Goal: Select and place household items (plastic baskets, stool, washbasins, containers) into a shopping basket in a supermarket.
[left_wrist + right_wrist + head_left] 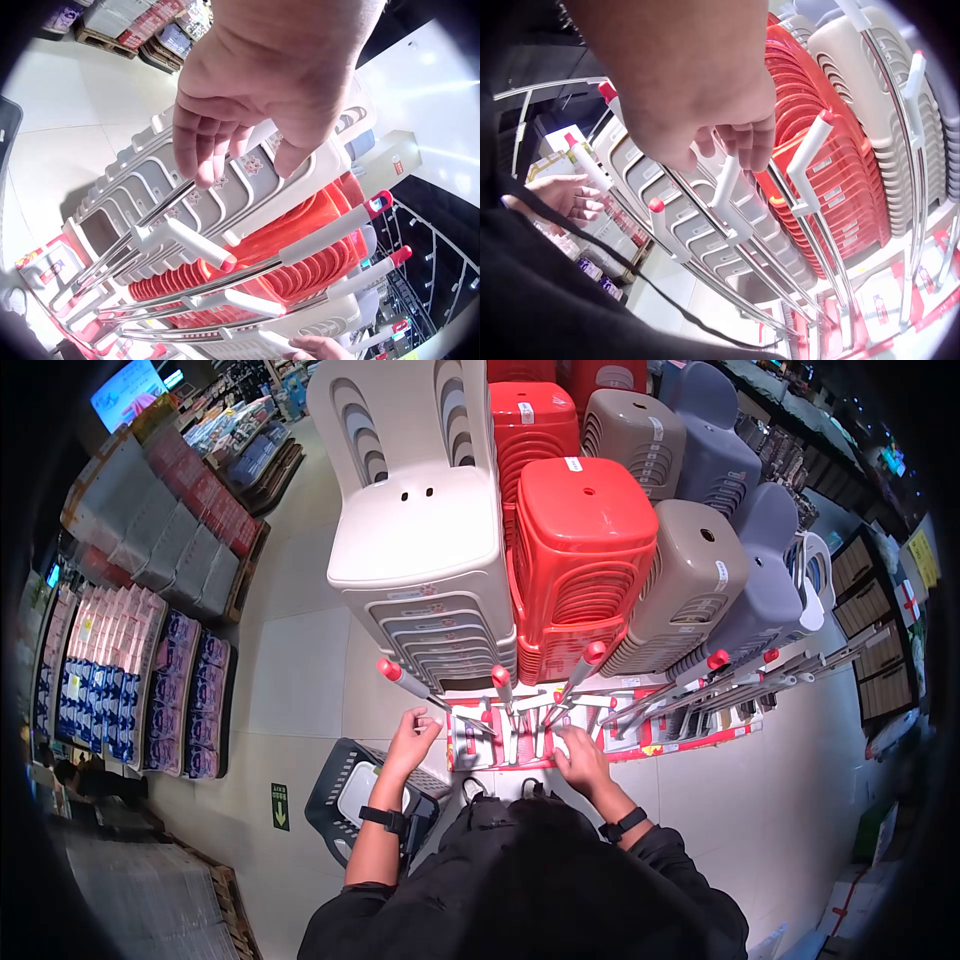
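Shop floor (300,675), stacked stools (588,505); left fingers (204,154) loosely bent beside poles (322,238), right fingers (760,144) (grip unclear) likewise.

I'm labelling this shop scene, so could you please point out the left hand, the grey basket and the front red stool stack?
Left hand (411,743), head view, middle of the hand.
Grey basket (329,776), head view, its rim.
Front red stool stack (582,512), head view, top stool's seat.
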A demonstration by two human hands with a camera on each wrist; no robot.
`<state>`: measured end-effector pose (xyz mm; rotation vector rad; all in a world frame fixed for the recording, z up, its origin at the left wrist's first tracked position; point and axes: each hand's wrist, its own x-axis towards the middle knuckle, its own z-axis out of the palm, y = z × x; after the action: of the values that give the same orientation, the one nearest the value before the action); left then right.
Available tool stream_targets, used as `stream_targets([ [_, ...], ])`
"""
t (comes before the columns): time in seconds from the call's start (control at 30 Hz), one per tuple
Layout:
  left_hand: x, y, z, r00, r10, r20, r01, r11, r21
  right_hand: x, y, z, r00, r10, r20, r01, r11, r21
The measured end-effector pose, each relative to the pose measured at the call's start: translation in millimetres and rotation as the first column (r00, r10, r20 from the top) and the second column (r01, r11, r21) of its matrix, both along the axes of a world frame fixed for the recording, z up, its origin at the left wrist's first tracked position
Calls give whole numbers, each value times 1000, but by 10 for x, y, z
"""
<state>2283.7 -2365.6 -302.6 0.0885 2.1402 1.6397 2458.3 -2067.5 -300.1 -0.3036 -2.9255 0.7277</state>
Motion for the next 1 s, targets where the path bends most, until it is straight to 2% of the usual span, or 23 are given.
stream_targets([
  [0.03, -17, 30, 12, 994, 66, -89, -68, 997, -25, 43, -22, -42, 1000, -3, -8, 3, 1000, 0],
  [0.1, -153, 145, -121, 993, 66, -94, -66, 998, 2, 101, -49, -90, 1000, 3, 3, -3, 998, -66],
  [0.17, -243, 295, -184, 994, 55, 91, -65, 992, 108, 102, -73, -37, 1000, 1, 31, 2, 996, -88],
  [0.23, -220, 420, -104, 988, 58, 141, -77, 988, 137, 122, -82, -32, 1000, -1, 24, 3, 994, -111],
  [0.3, -219, 462, -183, 985, 61, 159, -70, 996, 52, 141, -49, -38, 1000, -13, 9, 14, 994, -105],
  [0.37, -260, 413, -317, 984, 60, 166, -69, 997, 45, 176, -15, -33, 1000, -25, -4, 24, 995, -101],
  [0.47, -331, 290, -637, 987, 123, 100, -115, 990, -77, 249, -19, 47, 988, -106, 116, 121, 983, -138],
  [0.57, -242, 272, -447, 977, 170, 132, -163, 985, -58, 300, -48, 56, 977, -136, 167, 167, 967, -194],
  [0.6, -212, 268, -415, 977, 161, 138, -155, 986, -54, 333, -30, -103, 988, -119, 97, 134, 978, -159],
  [0.63, -181, 263, -443, 977, 155, 149, -148, 987, -60, 351, -38, -167, 986, -125, 109, 142, 977, -161],
  [0.7, -106, 252, -498, 985, 10, 172, -6, 1000, -22, 362, -50, -255, 995, -100, 23, 102, 978, -182],
  [0.77, 31, 359, -331, 984, -31, 175, 32, 1000, 2, 353, -58, -252, 995, -74, -61, 64, 986, -154],
  [0.83, 149, 470, -177, 962, -230, 144, 214, 969, 121, 320, 10, -227, 996, -94, -7, 91, 980, -178],
  [0.87, 189, 541, -102, 958, -238, 159, 221, 968, 117, 285, 62, -200, 990, -140, -30, 133, 977, -168],
  [0.93, 243, 729, 84, 890, -456, 12, 454, 887, 82, 178, 203, -53, 971, -207, -119, 194, 974, -114],
  [1.0, 323, 995, 318, 892, -438, -115, 449, 889, 97, 59, 380, 106, 942, -227, -247, 229, 973, -22],
])
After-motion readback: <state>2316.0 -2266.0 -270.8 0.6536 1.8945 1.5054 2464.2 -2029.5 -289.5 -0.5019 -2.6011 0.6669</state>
